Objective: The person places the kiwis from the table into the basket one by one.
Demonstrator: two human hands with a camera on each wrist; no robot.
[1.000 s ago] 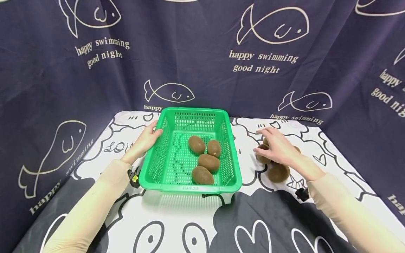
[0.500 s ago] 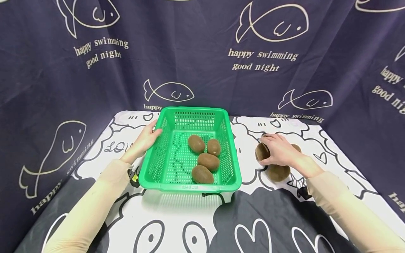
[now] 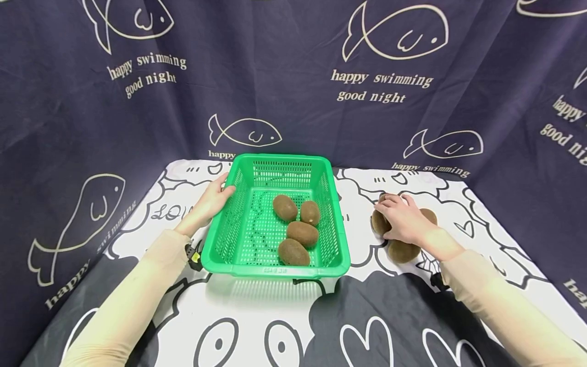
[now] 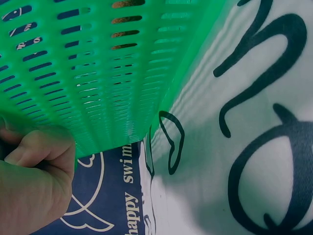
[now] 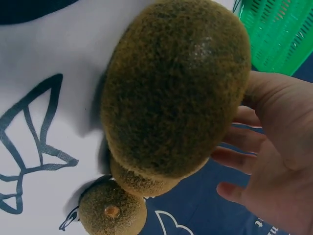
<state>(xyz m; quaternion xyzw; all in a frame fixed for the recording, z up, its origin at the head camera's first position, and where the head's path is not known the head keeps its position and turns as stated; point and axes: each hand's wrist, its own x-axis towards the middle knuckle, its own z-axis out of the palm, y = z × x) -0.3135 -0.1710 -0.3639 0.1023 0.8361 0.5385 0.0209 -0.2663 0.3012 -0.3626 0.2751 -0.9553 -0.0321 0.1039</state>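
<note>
My left hand [image 3: 208,203] grips the left rim of a green plastic basket [image 3: 275,271], thumb over the edge. In the left wrist view the fingers [image 4: 46,147] curl at the slotted wall. Several brown kiwis [image 3: 302,234] lie in the basket's right half. To the right of it, my right hand [image 3: 405,221] reaches over a cluster of kiwis and pinches the leftmost kiwi [image 3: 380,224] between thumb and fingers. In the right wrist view a large near kiwi [image 5: 176,88] hides the thumb's tip and the grip.
Another kiwi [image 3: 403,251] lies in front of the right hand, and one more kiwi [image 3: 429,215] sits to its right. A patterned black-and-white cloth [image 3: 257,316] covers the table. A dark fish-print curtain [image 3: 298,76] hangs close behind the basket and along both sides.
My right hand has come down onto the cluster, and its fingers have closed in on the leftmost kiwi. The left hand and the basket have stayed in place.
</note>
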